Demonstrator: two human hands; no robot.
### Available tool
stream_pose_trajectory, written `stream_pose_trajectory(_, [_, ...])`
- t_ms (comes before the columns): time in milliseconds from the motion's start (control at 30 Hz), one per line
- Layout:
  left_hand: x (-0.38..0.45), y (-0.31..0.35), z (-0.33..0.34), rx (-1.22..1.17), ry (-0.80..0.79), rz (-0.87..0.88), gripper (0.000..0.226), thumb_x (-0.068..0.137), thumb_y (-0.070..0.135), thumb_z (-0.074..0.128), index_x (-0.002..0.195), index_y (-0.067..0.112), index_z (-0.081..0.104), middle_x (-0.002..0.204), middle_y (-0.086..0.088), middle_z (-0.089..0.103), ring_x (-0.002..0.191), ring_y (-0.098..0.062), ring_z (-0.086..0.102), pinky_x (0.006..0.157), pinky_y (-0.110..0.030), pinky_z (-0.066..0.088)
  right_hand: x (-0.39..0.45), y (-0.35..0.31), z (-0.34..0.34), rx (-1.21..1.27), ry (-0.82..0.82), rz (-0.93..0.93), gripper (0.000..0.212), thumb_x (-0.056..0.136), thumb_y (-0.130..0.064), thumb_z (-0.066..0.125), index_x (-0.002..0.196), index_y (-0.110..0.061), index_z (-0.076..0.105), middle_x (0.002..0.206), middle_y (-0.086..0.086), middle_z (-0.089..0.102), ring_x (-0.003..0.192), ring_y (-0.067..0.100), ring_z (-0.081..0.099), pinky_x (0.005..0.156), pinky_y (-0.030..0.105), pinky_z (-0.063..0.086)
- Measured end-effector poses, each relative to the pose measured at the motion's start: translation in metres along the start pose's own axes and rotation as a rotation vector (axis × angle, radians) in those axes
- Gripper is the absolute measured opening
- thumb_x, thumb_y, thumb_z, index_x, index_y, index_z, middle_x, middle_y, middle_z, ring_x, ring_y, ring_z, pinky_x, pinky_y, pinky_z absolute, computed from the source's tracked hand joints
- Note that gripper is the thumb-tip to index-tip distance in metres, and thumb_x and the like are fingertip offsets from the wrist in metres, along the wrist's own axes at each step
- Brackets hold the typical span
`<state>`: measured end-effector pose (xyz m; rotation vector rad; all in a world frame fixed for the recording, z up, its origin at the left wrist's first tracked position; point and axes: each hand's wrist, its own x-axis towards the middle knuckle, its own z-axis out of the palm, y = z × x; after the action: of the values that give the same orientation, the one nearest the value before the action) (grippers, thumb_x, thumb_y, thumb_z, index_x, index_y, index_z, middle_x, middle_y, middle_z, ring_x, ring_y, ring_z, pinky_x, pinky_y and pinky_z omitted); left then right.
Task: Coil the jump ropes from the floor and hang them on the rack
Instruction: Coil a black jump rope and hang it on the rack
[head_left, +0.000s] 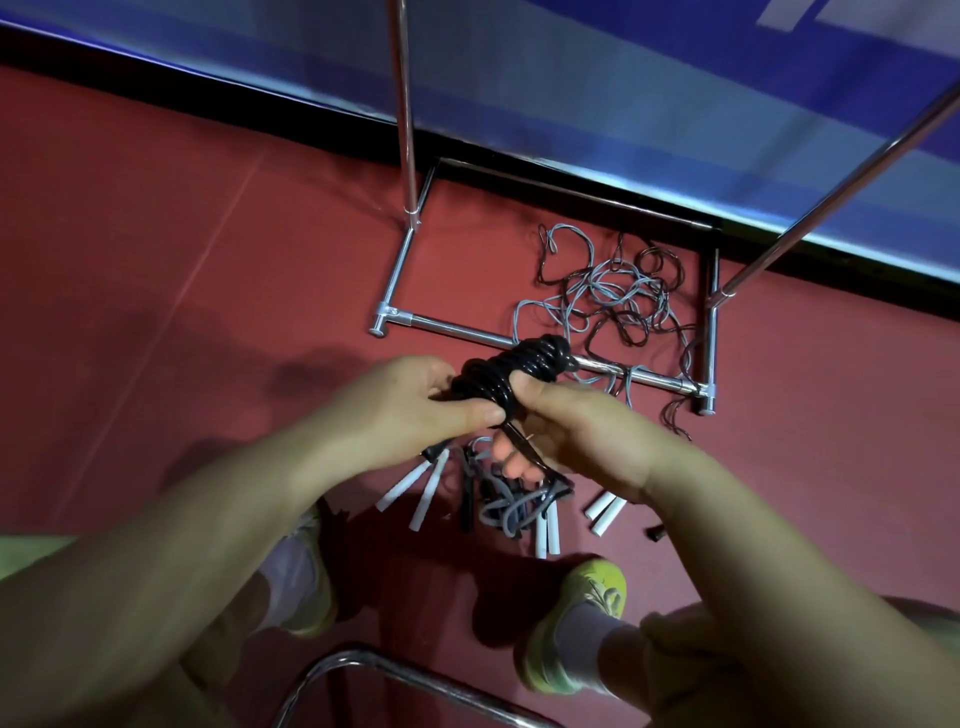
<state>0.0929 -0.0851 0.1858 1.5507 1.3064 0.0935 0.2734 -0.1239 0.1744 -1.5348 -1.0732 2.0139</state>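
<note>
A black jump rope (511, 371), wound into a tight coil, is held between both hands above the red floor. My left hand (410, 402) grips the coil's left end, thumb pressed on top. My right hand (571, 441) pinches the coil from the right with thumb and fingers, and a dark strand runs through its palm. Below the hands lie white handles (423, 486) and a bunch of grey rope (511, 506). A loose tangle of grey and dark ropes (615, 296) lies inside the chrome rack (452, 327) base.
The rack's two uprights (405, 104) rise toward me, one at centre and one at right. A blue wall panel (623, 93) runs behind the rack. More white handles (605, 512) lie at right. My feet in yellow-green shoes (592, 587) stand close. A chrome bar (363, 670) curves at the bottom.
</note>
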Motion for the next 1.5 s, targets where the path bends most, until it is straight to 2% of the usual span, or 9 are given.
stream_pose_trajectory(100, [0.001,-0.004,0.002,0.133,0.047,-0.016,0.064,0.048,0.075,0.052,0.082,0.023,0.065,0.074,0.004,0.07,0.076,-0.016,0.067,0.076,-0.044,0.053,-0.001,-0.001,-0.002,-0.137,0.024,0.018,0.056,0.097,-0.046,0.038,0.1,0.004,0.063,0.088,0.024,0.068,0.074,0.03,0.058,0.072,0.037,0.046])
stream_pose_trajectory(267, [0.002,-0.002,0.004,0.234,0.105,-0.005,0.045,0.066,0.065,0.064,0.08,0.022,0.063,0.066,0.004,0.066,0.066,-0.014,0.063,0.066,-0.038,0.049,-0.005,-0.006,-0.004,-0.312,0.096,0.039,0.065,0.088,-0.063,0.033,0.084,-0.007,0.066,0.066,0.004,0.064,0.061,0.012,0.056,0.065,0.025,0.043])
stream_pose_trajectory(367, [0.001,0.003,0.001,-0.007,-0.001,-0.059,0.056,0.056,0.066,0.06,0.084,0.018,0.067,0.064,0.004,0.067,0.062,-0.017,0.063,0.063,-0.038,0.048,-0.006,-0.005,-0.003,-0.409,0.161,0.003,0.072,0.074,-0.077,0.028,0.072,-0.015,0.065,0.06,0.003,0.058,0.057,0.013,0.052,0.067,0.028,0.04])
stream_pose_trajectory(433, [0.001,0.004,0.001,-0.186,-0.102,-0.113,0.034,0.069,0.052,0.07,0.085,0.022,0.065,0.053,0.013,0.061,0.05,-0.004,0.057,0.055,-0.028,0.046,-0.006,-0.004,-0.001,-0.407,0.143,-0.045,0.07,0.075,-0.076,0.028,0.069,-0.015,0.064,0.062,0.005,0.056,0.059,0.017,0.051,0.068,0.032,0.04])
stream_pose_trajectory(633, [-0.005,0.009,0.003,-0.369,-0.165,-0.038,0.004,0.091,0.011,0.059,0.09,0.013,0.057,0.054,0.007,0.064,0.051,-0.008,0.058,0.049,-0.02,0.047,0.002,0.007,-0.003,-0.354,0.085,-0.055,0.089,0.075,-0.087,0.028,0.088,-0.008,0.066,0.075,0.007,0.061,0.067,0.015,0.053,0.075,0.033,0.041])
stream_pose_trajectory(833, [0.001,0.003,-0.009,-0.384,0.091,0.07,0.013,0.08,0.02,0.071,0.089,0.019,0.061,0.054,0.006,0.058,0.052,-0.014,0.055,0.057,-0.031,0.048,0.0,0.004,-0.009,-0.315,0.135,0.149,0.097,0.061,-0.093,0.015,0.107,-0.027,0.067,0.111,-0.001,0.069,0.092,0.01,0.059,0.082,0.03,0.04])
stream_pose_trajectory(967, [0.006,0.003,-0.026,-0.455,0.224,0.049,0.021,0.073,0.03,0.071,0.086,0.016,0.062,0.049,0.007,0.057,0.047,-0.009,0.053,0.065,-0.039,0.052,-0.006,0.007,-0.013,-0.528,0.131,0.346,0.105,0.064,-0.085,0.008,0.137,-0.022,0.052,0.142,0.002,0.051,0.128,0.018,0.047,0.11,0.036,0.029])
stream_pose_trajectory(1300, [0.004,0.006,-0.038,-0.432,0.327,0.085,0.006,0.086,0.018,0.066,0.09,0.016,0.062,0.048,0.009,0.056,0.049,-0.007,0.052,0.066,-0.036,0.053,-0.001,0.013,-0.028,-0.71,0.347,0.305,0.082,0.088,-0.072,0.011,0.143,-0.02,0.042,0.152,0.007,0.039,0.14,0.026,0.034,0.111,0.038,0.024])
stream_pose_trajectory(1500, [0.001,0.011,-0.026,-0.47,0.184,0.126,0.01,0.082,0.017,0.069,0.085,0.021,0.06,0.049,0.009,0.056,0.047,-0.004,0.052,0.068,-0.039,0.052,-0.01,0.0,-0.013,-0.539,0.262,0.039,0.055,0.097,-0.054,0.031,0.143,-0.025,0.042,0.138,-0.015,0.043,0.124,-0.002,0.035,0.096,0.013,0.021])
